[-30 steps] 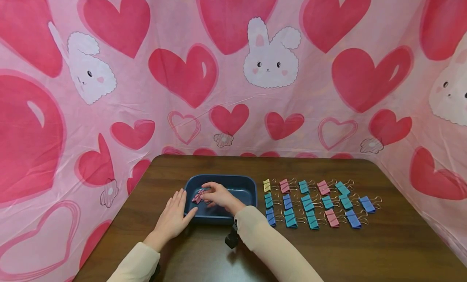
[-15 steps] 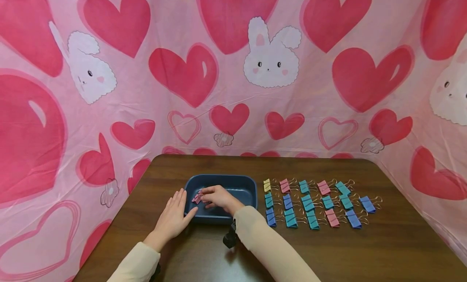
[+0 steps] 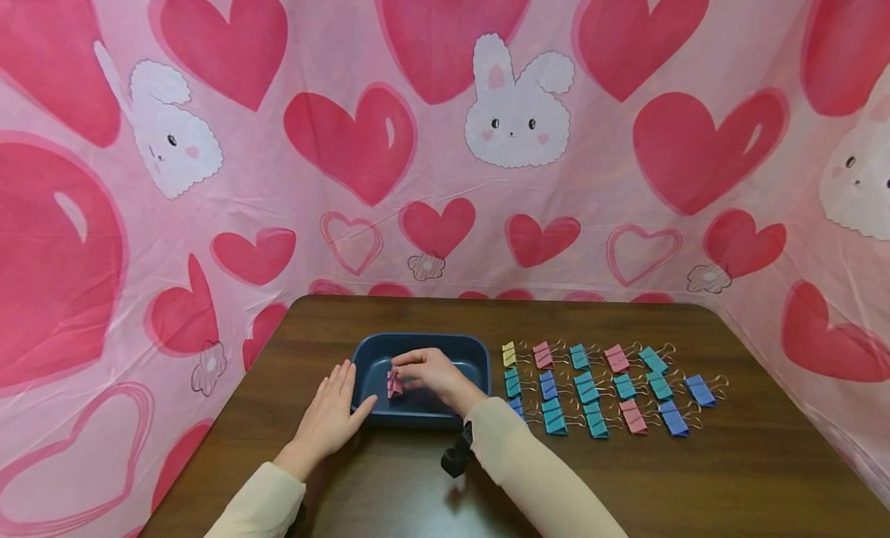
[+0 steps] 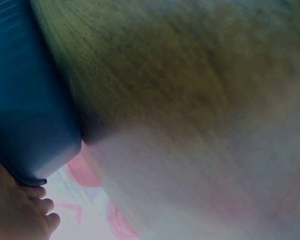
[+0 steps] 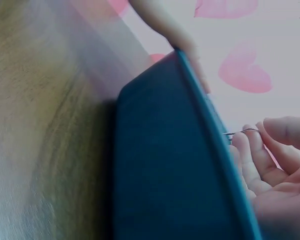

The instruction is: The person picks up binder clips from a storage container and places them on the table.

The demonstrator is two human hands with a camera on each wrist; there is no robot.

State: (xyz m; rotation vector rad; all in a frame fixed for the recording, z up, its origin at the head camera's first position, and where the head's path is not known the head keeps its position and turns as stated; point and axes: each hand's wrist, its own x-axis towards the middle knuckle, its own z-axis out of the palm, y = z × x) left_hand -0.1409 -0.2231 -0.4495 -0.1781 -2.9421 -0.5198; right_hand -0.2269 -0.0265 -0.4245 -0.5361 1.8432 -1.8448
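In the head view a pink binder clip [image 3: 394, 383] is over the left half of a dark blue tray [image 3: 455, 414]. My right hand [image 3: 434, 374] pinches this clip by its wire handle, its body pointing left and down. The thin wire [image 5: 242, 132] shows at the fingertips in the right wrist view, while the tray wall hides the clip's body. With fingers straight, my left hand [image 3: 327, 414] rests along the tray's left edge. Its fingers are partly seen at the tray's corner in the left wrist view.
Right of the tray, several binder clips lie in rows on the brown table [image 3: 751, 461], among them a yellow clip [image 3: 509, 355], a pink clip [image 3: 632, 417] and a blue clip [image 3: 699, 389]. A pink cloth with hearts [image 3: 351, 144] hangs behind the table.
My right hand has moved right inside the tray, and the pink binder clip has come along with it, turning more upright. The left hand stays still on the tray's edge.
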